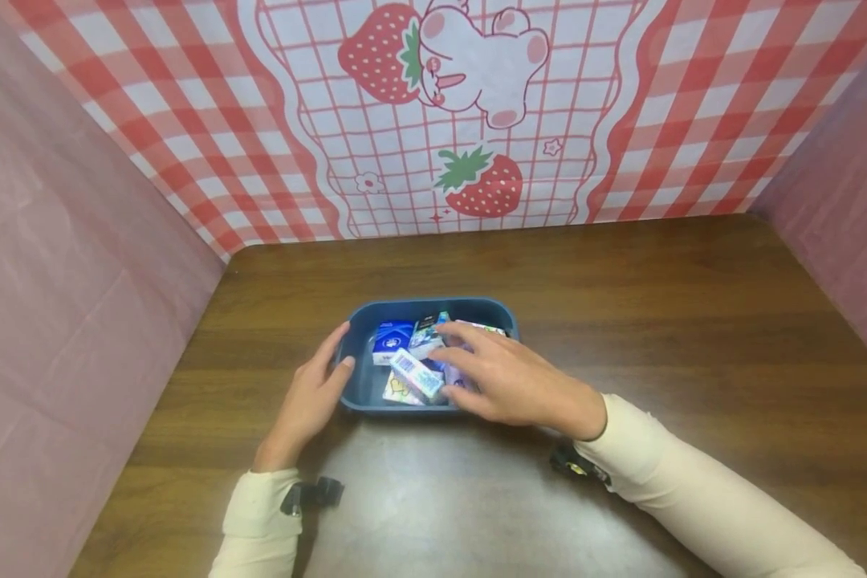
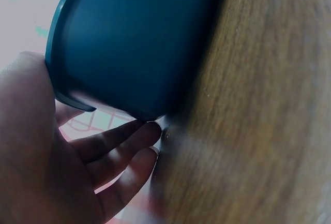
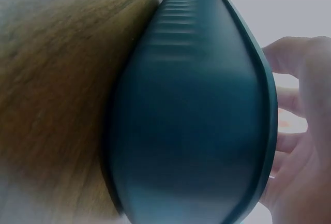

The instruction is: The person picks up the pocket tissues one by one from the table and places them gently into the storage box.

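A dark blue plastic bin (image 1: 361,391) stands on the table with several small boxes in it. My left hand (image 1: 311,401) holds its left end, thumb at the rim and fingers along the outer wall; in the left wrist view those fingers (image 2: 129,141) sit low by the bin's end. Over the right half reaches my right hand (image 1: 513,377), fingers spread and bent downward, fingertips close to a white shiny box (image 1: 417,376) lying aslant on top. Beside it are a blue box (image 1: 392,341) and a dark patterned box (image 1: 428,331). The right hand partly covers a purple packet (image 1: 453,373).
The brown wooden table (image 1: 657,321) surrounds the bin on every side. Behind it hangs a red-checked cloth (image 1: 289,160) with strawberries, and pink cloths (image 1: 79,281) stand at both sides. Each wrist wears a small black camera (image 1: 314,495).
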### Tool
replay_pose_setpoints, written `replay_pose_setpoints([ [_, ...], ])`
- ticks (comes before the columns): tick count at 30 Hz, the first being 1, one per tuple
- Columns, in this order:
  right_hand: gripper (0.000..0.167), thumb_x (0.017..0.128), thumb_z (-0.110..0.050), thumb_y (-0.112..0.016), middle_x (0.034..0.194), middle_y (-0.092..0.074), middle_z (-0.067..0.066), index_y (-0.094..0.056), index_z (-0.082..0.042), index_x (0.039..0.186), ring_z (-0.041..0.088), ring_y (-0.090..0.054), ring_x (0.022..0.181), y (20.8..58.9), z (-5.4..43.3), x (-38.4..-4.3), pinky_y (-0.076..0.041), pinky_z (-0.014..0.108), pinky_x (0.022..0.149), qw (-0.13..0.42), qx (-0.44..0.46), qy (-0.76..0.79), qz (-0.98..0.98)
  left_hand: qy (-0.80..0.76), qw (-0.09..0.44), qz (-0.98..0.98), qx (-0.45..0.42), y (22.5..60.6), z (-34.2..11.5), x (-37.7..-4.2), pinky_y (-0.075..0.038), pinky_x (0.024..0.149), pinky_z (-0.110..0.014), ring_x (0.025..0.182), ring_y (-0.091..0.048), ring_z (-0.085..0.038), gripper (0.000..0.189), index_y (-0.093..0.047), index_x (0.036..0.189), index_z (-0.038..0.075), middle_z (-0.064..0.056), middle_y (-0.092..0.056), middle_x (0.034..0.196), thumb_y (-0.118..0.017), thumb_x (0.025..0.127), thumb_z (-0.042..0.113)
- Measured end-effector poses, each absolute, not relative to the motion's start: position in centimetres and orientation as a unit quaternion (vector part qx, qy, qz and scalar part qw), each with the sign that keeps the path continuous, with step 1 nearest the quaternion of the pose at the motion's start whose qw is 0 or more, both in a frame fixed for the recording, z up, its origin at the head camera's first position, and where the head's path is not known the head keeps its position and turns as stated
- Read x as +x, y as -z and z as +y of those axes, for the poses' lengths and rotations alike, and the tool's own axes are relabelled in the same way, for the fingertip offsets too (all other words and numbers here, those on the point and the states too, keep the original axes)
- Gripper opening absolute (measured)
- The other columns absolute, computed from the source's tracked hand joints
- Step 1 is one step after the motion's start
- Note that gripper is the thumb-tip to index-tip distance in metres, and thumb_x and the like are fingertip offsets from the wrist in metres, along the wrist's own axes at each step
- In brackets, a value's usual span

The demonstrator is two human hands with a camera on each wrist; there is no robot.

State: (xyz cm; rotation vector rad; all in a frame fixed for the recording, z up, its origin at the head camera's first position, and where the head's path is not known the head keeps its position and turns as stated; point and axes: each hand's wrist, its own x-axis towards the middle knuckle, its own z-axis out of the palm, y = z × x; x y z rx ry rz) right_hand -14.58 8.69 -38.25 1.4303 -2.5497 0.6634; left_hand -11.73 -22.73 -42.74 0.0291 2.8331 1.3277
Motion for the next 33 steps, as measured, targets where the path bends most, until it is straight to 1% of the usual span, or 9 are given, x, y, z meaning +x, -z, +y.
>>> replay_pose_setpoints([
  [6, 0.04, 0.095, -0.033, -0.065, 0.143, -0.053, 0.009, -0.067, -0.015, 0.131, 0.021, -0.052, 0.128, 38.3, 9.7, -14.7, -0.05, 0.044, 0.102, 0.083, 0.464, -0.243, -0.848, -0.422, 0.009, 0.907, 0.006, 42.4, -22.6, -11.7, -0.03, 0.112, -0.062, 0.143, -0.037, -0.035, 0.055, -0.03, 0.156, 0.043, -0.004, -0.035, 0.16, -0.048, 0.105, 0.041],
  [12, 0.028, 0.091, -0.023, -0.072, 0.124, -0.065, 0.008, -0.075, -0.01, 0.115, 0.02, -0.061, 0.113, 38.7, 11.1, -15.2, -0.054, 0.04, 0.095, 0.152, 0.471, -0.272, -0.825, -0.426, 0.008, 0.905, 0.006, 42.5, -22.5, -11.7, -0.03, 0.112, -0.062, 0.143, -0.037, -0.035, 0.055, -0.03, 0.156, 0.042, -0.004, -0.035, 0.16, -0.049, 0.105, 0.04],
  [16, 0.021, 0.088, -0.017, -0.072, 0.115, -0.068, 0.007, -0.077, -0.009, 0.107, 0.019, -0.063, 0.104, 38.8, 12.0, -15.4, -0.056, 0.04, 0.091, 0.187, 0.456, -0.289, -0.821, -0.428, 0.007, 0.904, 0.006, 42.6, -22.4, -11.7, -0.03, 0.112, -0.062, 0.142, -0.037, -0.037, 0.056, -0.031, 0.157, 0.04, -0.006, -0.035, 0.16, -0.049, 0.104, 0.039],
  [22, 0.015, 0.087, -0.014, -0.071, 0.107, -0.069, 0.007, -0.076, -0.006, 0.099, 0.02, -0.065, 0.1, 39.0, 13.2, -15.9, -0.056, 0.04, 0.087, 0.229, 0.424, -0.298, -0.824, -0.443, -0.002, 0.896, 0.012, 42.3, -22.4, -11.6, -0.035, 0.109, -0.061, 0.134, -0.047, -0.04, 0.059, -0.033, 0.158, 0.032, -0.017, -0.044, 0.153, -0.054, 0.103, 0.038],
  [24, 0.014, 0.087, -0.013, -0.07, 0.106, -0.069, 0.007, -0.076, -0.006, 0.097, 0.02, -0.065, 0.1, 39.1, 13.5, -16.2, -0.056, 0.04, 0.086, 0.241, 0.413, -0.299, -0.826, -0.449, -0.001, 0.894, 0.009, 42.2, -22.4, -11.6, -0.037, 0.108, -0.06, 0.132, -0.05, -0.04, 0.061, -0.032, 0.159, 0.029, -0.018, -0.046, 0.151, -0.054, 0.103, 0.039],
  [27, 0.013, 0.087, -0.013, -0.069, 0.104, -0.069, 0.007, -0.075, -0.005, 0.096, 0.02, -0.066, 0.098, 39.3, 14.1, -16.5, -0.057, 0.04, 0.084, 0.254, 0.396, -0.3, -0.83, -0.462, 0.004, 0.887, 0.006, 42.2, -22.5, -11.7, -0.038, 0.11, -0.057, 0.134, -0.048, -0.039, 0.062, -0.029, 0.16, 0.025, -0.016, -0.042, 0.154, -0.052, 0.104, 0.04],
  [29, 0.012, 0.087, -0.013, -0.07, 0.103, -0.069, 0.006, -0.075, -0.005, 0.096, 0.02, -0.066, 0.095, 39.4, 14.5, -16.8, -0.057, 0.04, 0.082, 0.254, 0.383, -0.3, -0.836, -0.467, 0.005, 0.884, 0.003, 42.2, -22.6, -11.7, -0.036, 0.112, -0.055, 0.137, -0.044, -0.038, 0.06, -0.029, 0.16, 0.023, -0.013, -0.039, 0.157, -0.049, 0.105, 0.04],
  [31, 0.012, 0.087, -0.013, -0.071, 0.101, -0.069, 0.004, -0.075, -0.006, 0.096, 0.019, -0.066, 0.093, 39.5, 14.9, -17.0, -0.057, 0.04, 0.08, 0.248, 0.369, -0.301, -0.844, -0.475, 0.001, 0.88, 0.004, 42.2, -22.8, -11.7, -0.032, 0.114, -0.054, 0.14, -0.041, -0.036, 0.055, -0.032, 0.159, 0.02, -0.012, -0.038, 0.158, -0.043, 0.108, 0.037],
  [33, 0.011, 0.088, -0.013, -0.071, 0.1, -0.069, 0.002, -0.074, -0.008, 0.097, 0.017, -0.066, 0.091, 39.7, 15.2, -17.1, -0.058, 0.039, 0.079, 0.236, 0.355, -0.299, -0.854, -0.481, -0.006, 0.877, 0.004, 42.2, -23.0, -11.7, -0.032, 0.114, -0.054, 0.137, -0.044, -0.037, 0.05, -0.037, 0.156, 0.016, -0.014, -0.043, 0.155, -0.038, 0.109, 0.034],
])
